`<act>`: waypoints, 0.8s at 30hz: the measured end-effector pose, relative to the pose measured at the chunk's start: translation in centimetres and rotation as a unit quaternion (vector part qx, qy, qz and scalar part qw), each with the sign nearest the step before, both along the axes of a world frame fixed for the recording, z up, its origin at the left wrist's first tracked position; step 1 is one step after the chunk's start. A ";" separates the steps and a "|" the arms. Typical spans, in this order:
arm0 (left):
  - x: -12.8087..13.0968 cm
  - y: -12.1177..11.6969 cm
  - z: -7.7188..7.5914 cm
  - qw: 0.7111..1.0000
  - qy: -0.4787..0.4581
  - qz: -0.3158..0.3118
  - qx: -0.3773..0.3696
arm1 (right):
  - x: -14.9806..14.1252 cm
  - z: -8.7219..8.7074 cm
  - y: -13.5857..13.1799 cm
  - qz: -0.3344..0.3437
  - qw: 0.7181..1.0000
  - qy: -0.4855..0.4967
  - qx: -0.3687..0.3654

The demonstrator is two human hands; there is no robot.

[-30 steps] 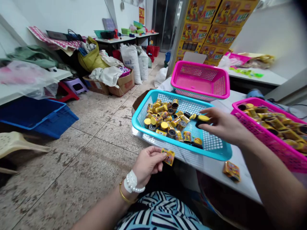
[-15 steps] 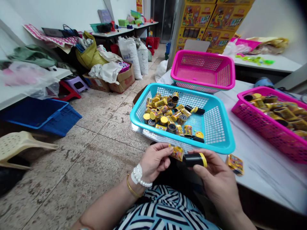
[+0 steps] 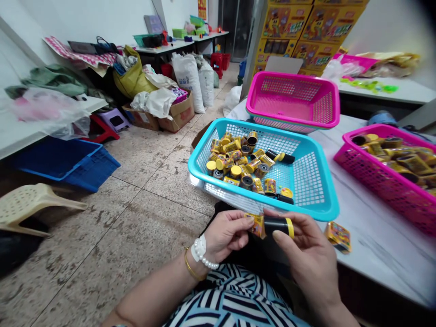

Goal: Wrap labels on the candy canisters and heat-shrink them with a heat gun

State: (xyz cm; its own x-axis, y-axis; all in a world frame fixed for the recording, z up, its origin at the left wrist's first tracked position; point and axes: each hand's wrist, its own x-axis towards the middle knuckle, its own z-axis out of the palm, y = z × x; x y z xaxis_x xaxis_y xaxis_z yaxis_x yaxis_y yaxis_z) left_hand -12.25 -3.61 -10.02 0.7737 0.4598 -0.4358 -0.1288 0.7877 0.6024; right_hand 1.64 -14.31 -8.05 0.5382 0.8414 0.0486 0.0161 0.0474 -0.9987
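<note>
My left hand [image 3: 229,230] pinches a yellow printed label sleeve [image 3: 256,224] between thumb and fingertips. In my right hand [image 3: 308,250] lies a small black cylinder [image 3: 276,225] with a yellow cap [image 3: 290,227] at its right end. The sleeve's right edge meets the cylinder's bare end; whether the end is inside it I cannot tell. Just beyond both hands stands a turquoise basket [image 3: 316,215], holding several yellow-wrapped cylinders [image 3: 232,146] and a few bare black ones [image 3: 289,158]. A flat stack of printed sleeves [image 3: 338,236] rests on the table right of my right hand.
A pink basket [image 3: 384,190] full of yellow sleeves or wrapped pieces stands at right. Behind the turquoise basket is another pink basket [image 3: 293,125]. Yellow cartons [image 3: 286,22] are stacked at the back. On the floor at left are a blue crate [image 3: 102,168] and a cream stool [image 3: 30,200].
The sleeve and the black cylinder have come together, with the sleeve's open edge now against the cylinder's end. The whole view has shifted slightly.
</note>
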 end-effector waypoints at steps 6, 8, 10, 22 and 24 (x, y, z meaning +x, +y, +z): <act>0.3 0.3 0.3 0.994 -0.046 0.031 -0.094 | -0.1 -0.2 0.2 0.013 0.996 -0.088 0.006; 0.4 0.3 0.3 0.993 -0.049 0.030 -0.103 | 0.1 -0.4 0.1 0.002 0.993 -0.119 0.007; 0.4 0.3 0.2 0.993 -0.045 0.028 -0.108 | 0.3 -0.7 -0.2 -0.006 0.988 -0.155 0.009; 0.1 0.0 0.9 0.999 0.003 0.012 0.041 | 1.1 -1.9 -0.3 0.042 0.975 -0.197 0.092; -0.1 -0.1 1.2 0.999 -0.007 0.004 0.034 | 1.0 -1.7 -0.2 0.035 0.975 -0.184 0.117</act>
State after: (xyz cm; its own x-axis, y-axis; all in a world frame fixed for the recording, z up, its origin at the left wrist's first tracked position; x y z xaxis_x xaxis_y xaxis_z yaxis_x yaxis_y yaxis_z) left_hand -12.33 -3.72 -8.78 0.7762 0.4935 -0.3923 -0.1439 0.7445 0.6519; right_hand 2.63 -14.53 -9.75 0.3890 0.8185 0.4228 0.3604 0.2872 -0.8875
